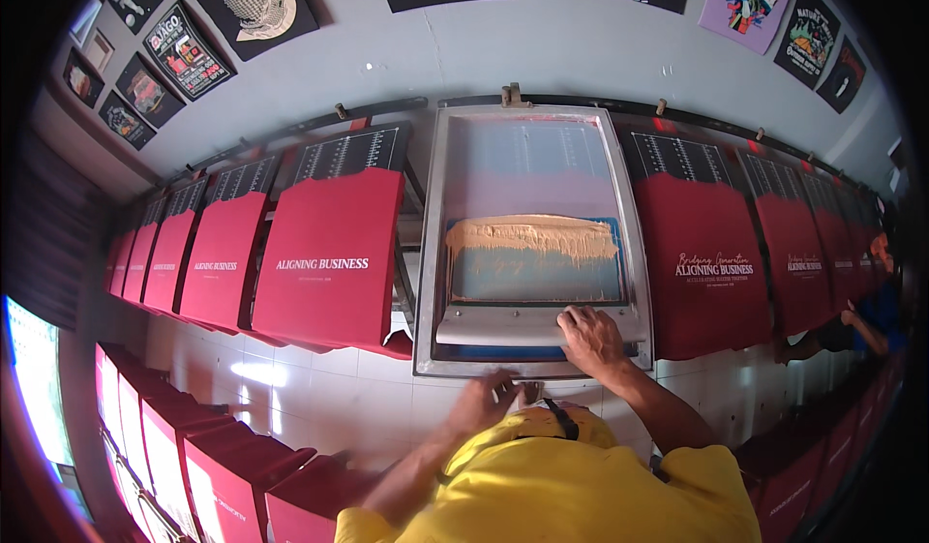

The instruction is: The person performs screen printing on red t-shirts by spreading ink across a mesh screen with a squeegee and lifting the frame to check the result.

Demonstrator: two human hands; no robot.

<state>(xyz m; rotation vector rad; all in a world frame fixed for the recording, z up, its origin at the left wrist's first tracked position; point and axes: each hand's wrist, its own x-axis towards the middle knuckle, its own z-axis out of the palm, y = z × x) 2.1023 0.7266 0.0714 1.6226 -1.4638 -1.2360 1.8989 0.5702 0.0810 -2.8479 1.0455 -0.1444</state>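
Working at a distance, I watch the right hand (588,340) grip the long pale squeegee (503,327) right of centre, at the near end of a metal-framed printing screen (430,214) standing between red garments (331,253) laid on boards. The blurred left hand (484,398), fingers partly curled, is just beside the frame's near edge, and I cannot tell whether it holds anything. To my eye, good work here calls for level pressure along the whole blade, a steady angle and an even spread of tan ink (530,231).
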